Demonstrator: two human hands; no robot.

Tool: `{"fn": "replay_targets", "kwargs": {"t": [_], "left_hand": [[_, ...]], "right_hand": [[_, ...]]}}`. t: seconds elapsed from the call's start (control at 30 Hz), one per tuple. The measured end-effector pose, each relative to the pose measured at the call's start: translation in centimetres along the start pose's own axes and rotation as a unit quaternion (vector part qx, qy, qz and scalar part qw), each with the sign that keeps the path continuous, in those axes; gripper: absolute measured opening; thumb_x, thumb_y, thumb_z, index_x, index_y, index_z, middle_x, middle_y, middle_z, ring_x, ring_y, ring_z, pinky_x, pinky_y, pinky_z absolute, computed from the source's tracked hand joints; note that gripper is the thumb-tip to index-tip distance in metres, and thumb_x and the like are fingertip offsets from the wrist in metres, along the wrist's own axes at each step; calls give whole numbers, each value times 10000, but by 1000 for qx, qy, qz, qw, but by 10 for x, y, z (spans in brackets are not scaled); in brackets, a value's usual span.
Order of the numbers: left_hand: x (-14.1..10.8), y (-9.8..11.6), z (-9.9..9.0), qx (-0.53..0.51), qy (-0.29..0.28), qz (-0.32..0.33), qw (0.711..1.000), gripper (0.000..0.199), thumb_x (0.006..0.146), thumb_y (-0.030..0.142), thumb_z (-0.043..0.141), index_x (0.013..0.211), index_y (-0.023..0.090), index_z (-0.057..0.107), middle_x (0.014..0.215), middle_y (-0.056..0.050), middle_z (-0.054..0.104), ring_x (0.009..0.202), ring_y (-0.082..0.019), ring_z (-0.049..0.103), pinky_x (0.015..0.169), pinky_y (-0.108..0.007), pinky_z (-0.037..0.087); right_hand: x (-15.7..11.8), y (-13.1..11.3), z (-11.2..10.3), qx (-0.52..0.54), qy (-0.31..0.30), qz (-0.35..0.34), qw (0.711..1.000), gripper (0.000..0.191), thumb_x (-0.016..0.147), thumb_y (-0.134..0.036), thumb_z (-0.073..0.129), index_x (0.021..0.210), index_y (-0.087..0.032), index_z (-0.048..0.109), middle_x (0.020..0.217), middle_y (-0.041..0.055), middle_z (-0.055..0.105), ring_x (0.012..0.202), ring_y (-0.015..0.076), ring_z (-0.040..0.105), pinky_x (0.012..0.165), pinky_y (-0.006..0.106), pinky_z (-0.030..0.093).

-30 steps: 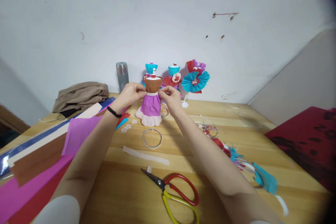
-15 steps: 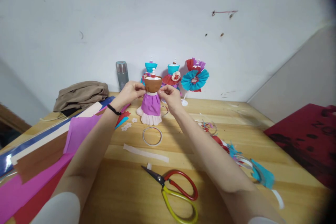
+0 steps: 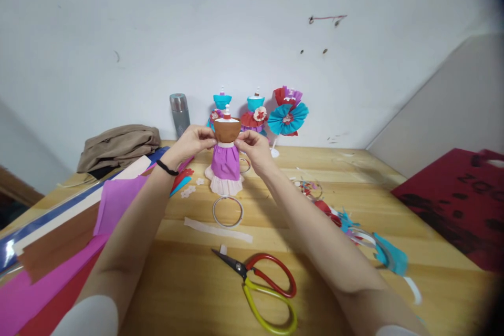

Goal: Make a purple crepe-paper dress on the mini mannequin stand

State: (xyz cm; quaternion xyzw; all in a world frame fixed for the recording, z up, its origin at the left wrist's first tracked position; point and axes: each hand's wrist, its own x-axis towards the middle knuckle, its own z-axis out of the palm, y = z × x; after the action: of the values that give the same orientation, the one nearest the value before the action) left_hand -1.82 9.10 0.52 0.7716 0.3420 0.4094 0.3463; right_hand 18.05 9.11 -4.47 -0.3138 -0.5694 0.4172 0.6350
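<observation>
A small dress form stands upright in the middle, dressed in a brown paper bodice, a pale waist strip and a purple skirt with a pale pink ruffle. At its left side, my left hand pinches at the waist, where the pale waistband runs. My right hand pinches the same level from the right. Both sets of fingers are closed; the ends of the band under them are hidden. In front of the skirt lies a roll of tape, with a pale paper strip nearer me.
Red-and-yellow-handled scissors lie at the front. Coloured paper sheets cover the left side, beside a folded brown cloth. A grey flask and several decorated forms stand behind. Paper scraps and a red bag are at right.
The dress form and both hands sit slightly lower and nearer the tape roll. The view has shifted a little; both hands keep their pinch at the waist.
</observation>
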Motion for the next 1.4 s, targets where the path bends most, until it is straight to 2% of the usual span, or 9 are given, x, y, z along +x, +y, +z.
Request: {"fn": "replay_targets", "kwargs": {"t": [0.23,0.4,0.57,0.77,0.9,1.0,1.23,1.3,1.4], "left_hand": [[-1,-5,3,37,4,35,999,110,712,243,654,706,138,687,737,-35,695,738,-167,615,740,-293,484],[-2,-3,7,49,-9,55,997,138,758,224,643,833,139,721,877,-58,749,883,-203,667,865,-330,514],[-4,6,12,61,-9,52,997,128,797,243,648,828,142,722,892,-61,765,908,-221,683,869,-345,531],[-4,9,19,65,65,44,995,237,761,274,717,952,136,701,970,-77,746,916,-205,665,862,-325,518],[-3,4,23,76,140,29,987,227,682,279,759,807,150,619,837,-30,675,796,-162,611,753,-277,487],[-4,5,26,99,160,13,982,226,692,307,740,706,167,563,714,6,603,684,-130,545,666,-256,444],[-7,11,33,191,255,9,948,225,641,235,760,794,182,605,725,15,591,698,-142,534,670,-263,416],[-7,9,35,180,249,1,952,188,656,227,741,735,184,576,654,29,564,636,-130,505,621,-254,395],[-8,6,38,116,189,7,975,109,723,240,681,716,169,598,655,8,600,627,-126,515,624,-255,413]], "right_hand": [[-10,-2,-2,1,-9,-4,1000,296,580,-358,797,686,-209,565,669,-33,573,629,116,520,620,271,449],[-15,-10,-3,-6,-36,-38,999,220,619,-296,771,675,-212,576,654,-31,573,623,125,520,626,283,446],[-18,-15,-4,-18,-45,-47,998,180,613,-274,757,655,-210,594,641,-27,580,624,132,528,637,296,450],[-22,-15,-3,-6,-20,-49,999,172,617,-282,748,650,-211,595,655,-25,581,643,130,537,656,295,456],[-24,-15,-1,-13,-1,-57,998,165,628,-290,734,649,-213,589,667,-21,590,669,139,553,681,300,472],[-25,-16,0,-28,6,-51,998,172,640,-296,728,657,-215,577,684,-13,608,685,149,566,687,303,481],[-28,-18,1,-40,14,-68,997,141,655,-251,720,653,-207,586,685,-20,610,661,134,563,725,312,494],[-29,-20,1,-55,16,-70,996,128,664,-234,710,652,-207,585,685,-21,613,670,137,569,741,317,498],[-30,-22,2,-79,17,-79,994,116,677,-226,696,650,-207,584,689,-18,617,690,145,581,758,324,503]]}}
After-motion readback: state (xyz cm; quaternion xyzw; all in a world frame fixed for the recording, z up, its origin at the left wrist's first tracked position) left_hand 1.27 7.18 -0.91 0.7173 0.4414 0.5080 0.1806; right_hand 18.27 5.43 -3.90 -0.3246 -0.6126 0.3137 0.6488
